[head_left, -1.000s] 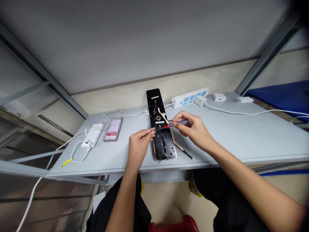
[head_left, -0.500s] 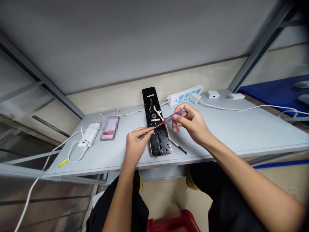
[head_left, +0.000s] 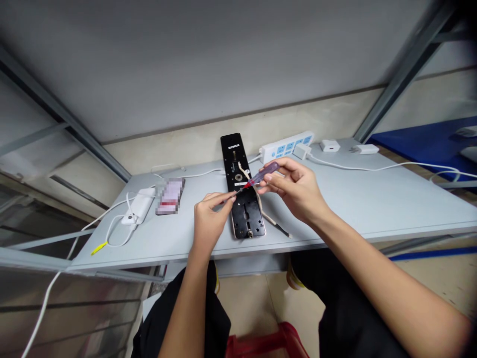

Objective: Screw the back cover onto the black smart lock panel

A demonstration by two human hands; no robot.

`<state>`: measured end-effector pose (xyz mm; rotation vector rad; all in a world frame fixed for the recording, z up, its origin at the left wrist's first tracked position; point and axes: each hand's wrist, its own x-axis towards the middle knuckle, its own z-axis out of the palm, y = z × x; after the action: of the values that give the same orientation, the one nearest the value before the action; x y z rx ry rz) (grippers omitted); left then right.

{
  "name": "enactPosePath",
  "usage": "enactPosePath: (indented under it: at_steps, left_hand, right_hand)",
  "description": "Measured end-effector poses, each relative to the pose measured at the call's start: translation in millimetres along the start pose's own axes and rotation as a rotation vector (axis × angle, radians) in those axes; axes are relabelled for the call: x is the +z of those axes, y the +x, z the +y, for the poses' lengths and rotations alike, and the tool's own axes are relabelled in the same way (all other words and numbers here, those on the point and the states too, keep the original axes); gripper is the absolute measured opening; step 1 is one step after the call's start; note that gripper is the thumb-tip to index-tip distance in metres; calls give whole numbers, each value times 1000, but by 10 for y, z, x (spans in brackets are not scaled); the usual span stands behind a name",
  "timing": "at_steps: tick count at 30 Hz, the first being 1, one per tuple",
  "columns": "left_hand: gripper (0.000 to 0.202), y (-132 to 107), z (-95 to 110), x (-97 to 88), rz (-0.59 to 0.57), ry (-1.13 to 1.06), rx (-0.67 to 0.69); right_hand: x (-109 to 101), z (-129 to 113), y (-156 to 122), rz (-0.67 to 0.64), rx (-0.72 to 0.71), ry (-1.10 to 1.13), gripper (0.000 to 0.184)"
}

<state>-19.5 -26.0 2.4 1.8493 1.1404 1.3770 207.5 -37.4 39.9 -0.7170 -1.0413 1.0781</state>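
A screwdriver (head_left: 265, 174) with a clear purple handle and a red collar is held in my right hand (head_left: 298, 186), its shaft slanting down to the left. My left hand (head_left: 213, 211) pinches thumb and forefinger together at the screwdriver's tip; anything small between them is hidden. Both hands are over a long black door lock panel (head_left: 253, 216), which lies on the desk with its inner side up, showing holes, white labels and a metal round fitting. A beige-wrapped cable (head_left: 266, 215) runs along its right side and ends in a dark tip on the desk.
On the left of the grey desk (head_left: 354, 209) are a blurred phone (head_left: 170, 196) and a white power strip (head_left: 138, 206) with cables. Another power strip (head_left: 286, 147) with blue sockets stands behind, near white chargers (head_left: 329, 145). A red stool (head_left: 268, 343) shows below.
My right hand has tilted the screwdriver more steeply, raising its handle and shifting it slightly left. My left hand keeps its pinch at the tip. The panel stays put.
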Motion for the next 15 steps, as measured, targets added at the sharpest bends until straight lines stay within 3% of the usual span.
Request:
enactPosePath:
  at_steps: [15]
  left_hand:
    - [22,-10,1,23,-13,89,52]
  right_hand:
    - [-6,13,-27,-1,-43,-7,35]
